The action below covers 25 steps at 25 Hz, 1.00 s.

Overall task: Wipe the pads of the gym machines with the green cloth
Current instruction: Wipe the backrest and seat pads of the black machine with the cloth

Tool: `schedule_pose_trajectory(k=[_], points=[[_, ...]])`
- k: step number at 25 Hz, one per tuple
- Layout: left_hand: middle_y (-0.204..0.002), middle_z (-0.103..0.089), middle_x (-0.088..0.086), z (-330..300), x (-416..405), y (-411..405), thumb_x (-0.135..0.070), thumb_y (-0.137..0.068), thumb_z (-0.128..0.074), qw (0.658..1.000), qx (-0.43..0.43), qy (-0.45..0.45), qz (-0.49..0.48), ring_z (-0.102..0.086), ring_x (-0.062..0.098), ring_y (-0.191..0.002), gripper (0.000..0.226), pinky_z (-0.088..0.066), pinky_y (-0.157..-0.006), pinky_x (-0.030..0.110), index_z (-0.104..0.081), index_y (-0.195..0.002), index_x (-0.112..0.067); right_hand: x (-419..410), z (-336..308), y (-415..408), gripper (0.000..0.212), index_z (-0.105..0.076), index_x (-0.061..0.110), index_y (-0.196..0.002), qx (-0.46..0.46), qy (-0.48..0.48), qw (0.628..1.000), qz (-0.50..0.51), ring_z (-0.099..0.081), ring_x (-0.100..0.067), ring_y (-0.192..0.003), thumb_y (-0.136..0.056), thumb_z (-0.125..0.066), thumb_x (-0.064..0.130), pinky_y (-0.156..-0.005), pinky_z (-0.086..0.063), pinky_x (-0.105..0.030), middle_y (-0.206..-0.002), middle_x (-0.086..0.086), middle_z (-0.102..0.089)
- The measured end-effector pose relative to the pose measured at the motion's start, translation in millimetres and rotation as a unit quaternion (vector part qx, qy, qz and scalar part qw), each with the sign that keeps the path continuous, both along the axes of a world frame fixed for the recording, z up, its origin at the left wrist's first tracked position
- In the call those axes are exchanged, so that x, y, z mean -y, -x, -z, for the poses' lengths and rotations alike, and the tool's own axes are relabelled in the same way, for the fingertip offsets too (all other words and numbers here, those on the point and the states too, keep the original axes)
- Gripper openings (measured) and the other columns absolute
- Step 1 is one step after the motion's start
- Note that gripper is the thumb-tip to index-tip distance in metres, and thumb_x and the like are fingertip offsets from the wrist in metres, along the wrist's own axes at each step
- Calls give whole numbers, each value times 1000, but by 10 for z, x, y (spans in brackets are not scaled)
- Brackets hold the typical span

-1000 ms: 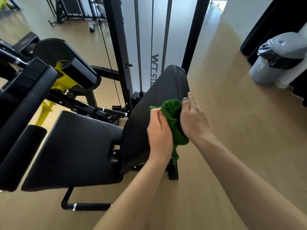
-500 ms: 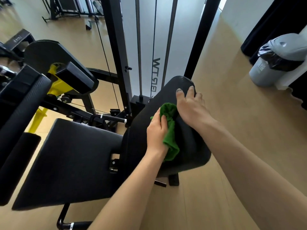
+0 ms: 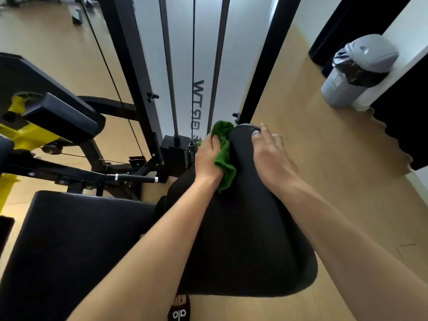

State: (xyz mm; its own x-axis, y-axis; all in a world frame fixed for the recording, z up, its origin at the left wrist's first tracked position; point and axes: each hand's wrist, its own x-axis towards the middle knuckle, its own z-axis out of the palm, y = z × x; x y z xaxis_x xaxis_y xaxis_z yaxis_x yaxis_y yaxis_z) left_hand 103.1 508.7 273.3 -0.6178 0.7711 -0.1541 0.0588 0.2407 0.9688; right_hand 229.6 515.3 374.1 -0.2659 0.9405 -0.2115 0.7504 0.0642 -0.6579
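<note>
The black back pad (image 3: 245, 239) of the gym machine fills the centre, with its rounded top end farthest from me. My left hand (image 3: 208, 158) grips the bunched green cloth (image 3: 223, 156) and presses it against the pad's upper left side, near the top. My right hand (image 3: 269, 156) lies flat on the pad's upper right side, fingers spread toward the top edge, holding nothing. The black seat pad (image 3: 76, 242) sits lower left of the back pad.
Behind the pad rises the machine's black frame (image 3: 129, 66) with cables and a white shroud. A yellow lever and black roller pad (image 3: 60, 117) stand at left. A grey bin (image 3: 356, 70) with a black liner is at upper right on the wooden floor.
My view has come closer over the pad. My left hand has slid the green cloth upward along the back pad toward its top end, and my right hand has followed up.
</note>
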Motion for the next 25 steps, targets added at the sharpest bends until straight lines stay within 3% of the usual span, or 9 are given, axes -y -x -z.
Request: schedule_pose_trajectory(k=[4,7,9,12,14,16,19,22,25], points=[[-149,-51,-9,147,872,-473,-44,-102,-42,995,50,-89,21,-43,7,-140,47,-32,-118,32,-45,-148,-34,66,-27,5,54,-22,35,-157,-7,-17,1000,20,-32,-18,-144,-105,-20,47,-108,-25,-36,-160,9,-25],[-156,-42,-14,152,1194,-709,-34,-104,-46,997,59,-56,16,-31,6,-147,48,-24,-123,36,-41,-152,-32,92,-31,25,54,-18,28,-158,47,-40,998,-7,-32,-25,-143,-107,-18,43,-110,-27,-42,-162,1,-22],[-154,-46,-10,109,1107,-644,-30,-105,-45,998,28,-51,13,-35,7,-146,46,-27,-122,36,-42,-151,-30,93,-31,45,52,-17,25,-158,66,-41,997,-21,-31,-28,-143,-108,-18,39,-110,-28,-44,-163,-2,-20],[-131,-63,0,44,495,-244,-28,-106,-42,999,-16,-32,8,-57,15,-121,37,-42,-100,30,-56,-140,-20,51,-9,55,55,-19,26,-158,56,-54,997,0,-36,-28,-140,-107,-18,44,-109,-30,-44,-160,-3,-28],[-103,-66,9,45,-74,117,-25,-106,-42,998,-42,44,27,-59,22,-96,30,-41,-80,29,-67,-114,-12,22,19,68,56,-21,28,-158,53,-61,997,6,-40,-28,-138,-106,-18,47,-107,-32,-43,-157,-2,-32],[-87,-64,12,20,-456,354,-25,-103,-43,994,-16,94,51,-59,25,-84,29,-43,-75,34,-68,-89,-16,19,50,59,56,-22,29,-158,52,-70,996,8,-42,-28,-136,-106,-18,47,-106,-33,-43,-156,-2,-34],[-83,-64,5,-27,-177,181,-28,-105,-42,998,-5,47,30,-59,22,-79,31,-44,-75,33,-68,-98,-11,41,30,32,55,-24,29,-157,49,-70,996,13,-44,-29,-134,-106,-19,47,-105,-34,-43,-155,-2,-36],[-117,-69,-4,-79,647,-328,-29,-106,-43,998,18,-59,-4,-63,10,-110,31,-47,-95,31,-62,-130,-23,60,21,53,55,-25,28,-157,54,-69,996,15,-46,-31,-133,-105,-19,47,-105,-34,-45,-154,-3,-36],[-148,-53,-9,-100,1092,-732,-25,-106,-44,996,-12,-82,14,-43,2,-139,42,-33,-118,33,-48,-148,-24,96,20,46,55,-23,28,-158,53,-65,996,13,-42,-30,-136,-106,-19,47,-107,-33,-44,-156,-2,-33]])
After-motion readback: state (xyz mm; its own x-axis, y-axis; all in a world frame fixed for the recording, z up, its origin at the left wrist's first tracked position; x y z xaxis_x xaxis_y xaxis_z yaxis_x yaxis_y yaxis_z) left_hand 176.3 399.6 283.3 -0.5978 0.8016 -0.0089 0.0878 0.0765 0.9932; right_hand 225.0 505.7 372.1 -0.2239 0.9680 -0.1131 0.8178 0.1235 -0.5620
